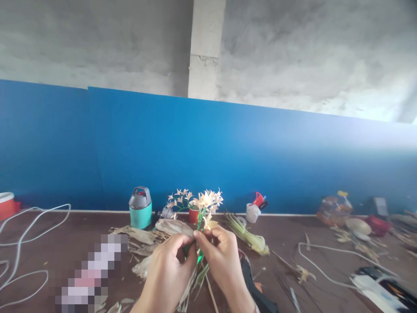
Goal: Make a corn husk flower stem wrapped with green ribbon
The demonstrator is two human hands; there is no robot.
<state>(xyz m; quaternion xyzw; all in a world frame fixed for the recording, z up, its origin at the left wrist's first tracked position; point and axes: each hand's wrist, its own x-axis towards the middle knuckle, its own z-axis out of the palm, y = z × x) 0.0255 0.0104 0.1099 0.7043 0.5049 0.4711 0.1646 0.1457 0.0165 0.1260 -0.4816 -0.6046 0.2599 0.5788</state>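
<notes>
A spray of artificial flowers (208, 201) with cream star-shaped petals and green stems stands upright between my hands. My left hand (174, 263) is closed on the stems from the left, thumb and forefinger pinched together. From the right, my right hand (221, 256) pinches the same stems, its fingertips meeting those of the left. One larger cream bloom sits just above the right fingers. The lower stems are partly hidden by the hands. Dried husks (143, 239) lie on the table left of and behind the hands.
A teal lidded flask (140, 208) stands at the back, with a red cup (193, 214) behind the flowers. A pale-green bundle of strips (247, 234) lies right of centre, near a white cup (252, 213). White cables (19, 243) loop across the brown table. A blue partition (208, 148) rises behind.
</notes>
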